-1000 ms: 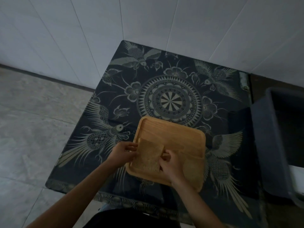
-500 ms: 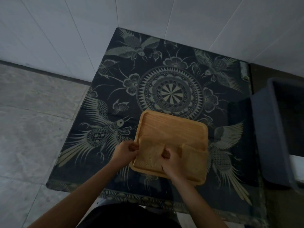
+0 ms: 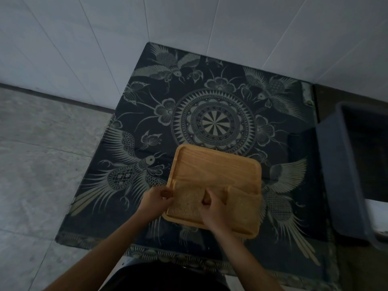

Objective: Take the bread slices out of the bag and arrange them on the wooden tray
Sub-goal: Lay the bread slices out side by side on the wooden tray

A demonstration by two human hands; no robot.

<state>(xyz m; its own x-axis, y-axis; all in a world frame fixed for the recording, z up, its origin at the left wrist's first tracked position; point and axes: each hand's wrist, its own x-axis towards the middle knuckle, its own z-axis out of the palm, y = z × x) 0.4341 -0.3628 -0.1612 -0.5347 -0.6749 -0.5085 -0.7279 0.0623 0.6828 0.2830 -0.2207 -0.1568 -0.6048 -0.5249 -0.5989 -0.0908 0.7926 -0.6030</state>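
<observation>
**A:** Quick status, how far in are we?

**B:** Partway, I'd say. I see two bread slices on the wooden tray point(image 3: 216, 164), both along its 6 o'clock edge. Left slice point(image 3: 186, 201) sits at the tray's 7 o'clock corner, right slice point(image 3: 244, 211) at the 5 o'clock corner. Far half of the tray, toward 12, is bare wood.

**A:** Hands?

**B:** My left hand point(image 3: 154, 199) is at the left slice's 9 o'clock edge, fingers curled, pinching or nudging that edge right at the tray rim. Right hand point(image 3: 212, 208) is on the slice's 3 o'clock side, fingers bent down onto it, between the two slices. Can't tell if either one truly grips or just presses; it's dim.

**A:** So placing that slice?

**B:** My read: squaring it into the corner. It looks flat on the tray already.

**A:** Bag?

**B:** Not in view. So I can't say how many slices are left. Dark bin point(image 3: 344, 171) sits at 3 o'clock off the bench point(image 3: 210, 97), contents not visible.

**A:** Remaining?

**B:** Judging by the free space, more slices could fill the 12 o'clock half, if the bag has any.
</observation>
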